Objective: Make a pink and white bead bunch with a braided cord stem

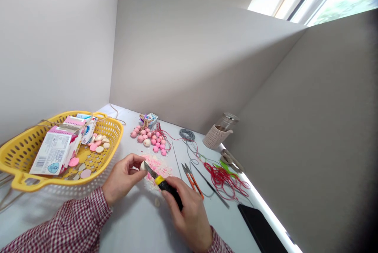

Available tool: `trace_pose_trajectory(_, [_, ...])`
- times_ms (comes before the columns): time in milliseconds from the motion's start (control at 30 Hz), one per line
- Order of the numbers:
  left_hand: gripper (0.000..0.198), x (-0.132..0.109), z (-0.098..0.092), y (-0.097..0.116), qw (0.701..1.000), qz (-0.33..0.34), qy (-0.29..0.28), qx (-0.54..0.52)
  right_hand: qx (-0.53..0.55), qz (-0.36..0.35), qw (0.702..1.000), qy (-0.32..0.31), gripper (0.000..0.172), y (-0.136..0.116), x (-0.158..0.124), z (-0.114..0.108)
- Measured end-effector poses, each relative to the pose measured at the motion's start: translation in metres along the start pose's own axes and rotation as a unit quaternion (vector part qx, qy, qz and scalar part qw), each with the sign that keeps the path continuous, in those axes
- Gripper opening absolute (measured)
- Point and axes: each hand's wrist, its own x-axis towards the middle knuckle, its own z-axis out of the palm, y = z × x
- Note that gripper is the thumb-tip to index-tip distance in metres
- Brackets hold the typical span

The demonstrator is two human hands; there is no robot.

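Between its thumb and fingers, my left hand [125,177] pinches a small white piece, perhaps soap [143,165]. My right hand [187,209] is wrapped round the black and yellow handle of a utility knife [169,190]. The knife's blade reaches left and meets the white piece, or lies right beside it. Under and behind the blade, pink and white shavings [161,167] are scattered on the table. One pale piece [157,202] lies nearer to me. Farther back are several pink balls [158,141] with red cord among them, and one cream ball [147,142].
At left stands a yellow basket [118,137] with boxes and pink and cream pieces. To the right lie thread snips [191,180], a thin metal rod [211,186], tangled red cord [226,180], grey cord [187,134] and a black phone-like slab [260,227]. A covered glass jar [217,135] stands behind, near grey partitions.
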Motion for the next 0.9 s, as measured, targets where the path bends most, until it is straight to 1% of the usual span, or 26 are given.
trace_pose_trajectory(133, [0.029,0.000,0.001,-0.001,1.000,0.009,-0.003,-0.003,-0.004,-0.008,1.000,0.005,0.018,-0.003,0.000,0.002])
trace_pose_trajectory(267, [0.028,-0.001,0.001,0.002,1.000,0.008,-0.006,-0.011,-0.024,0.000,1.000,0.011,0.018,0.001,-0.002,0.004])
trace_pose_trajectory(333, [0.029,-0.002,0.001,0.005,1.000,-0.008,-0.007,-0.022,-0.041,0.011,0.999,0.017,0.017,0.006,-0.003,0.005])
trace_pose_trajectory(433, [0.031,-0.003,0.000,0.010,0.999,-0.023,-0.004,-0.047,-0.065,0.046,0.996,0.031,0.015,0.012,-0.004,0.003])
trace_pose_trajectory(500, [0.033,-0.003,-0.001,0.013,0.997,-0.030,-0.002,-0.068,-0.057,0.063,0.996,0.040,0.015,0.012,-0.003,0.001])
trace_pose_trajectory(567, [0.037,-0.003,-0.001,0.014,0.994,-0.050,-0.007,-0.094,-0.033,0.055,0.997,0.043,0.015,0.009,-0.001,0.001])
trace_pose_trajectory(667, [0.042,-0.003,-0.002,0.014,0.990,-0.072,-0.011,-0.119,-0.001,0.017,0.999,0.033,0.017,0.002,0.001,0.001])
trace_pose_trajectory(767, [0.043,-0.003,-0.002,0.014,0.990,-0.068,-0.014,-0.120,0.009,0.005,1.000,0.023,0.018,-0.001,0.001,0.002])
trace_pose_trajectory(900, [0.042,-0.003,-0.002,0.011,0.989,-0.071,-0.036,-0.123,-0.004,0.005,1.000,0.022,0.018,0.000,-0.001,0.002])
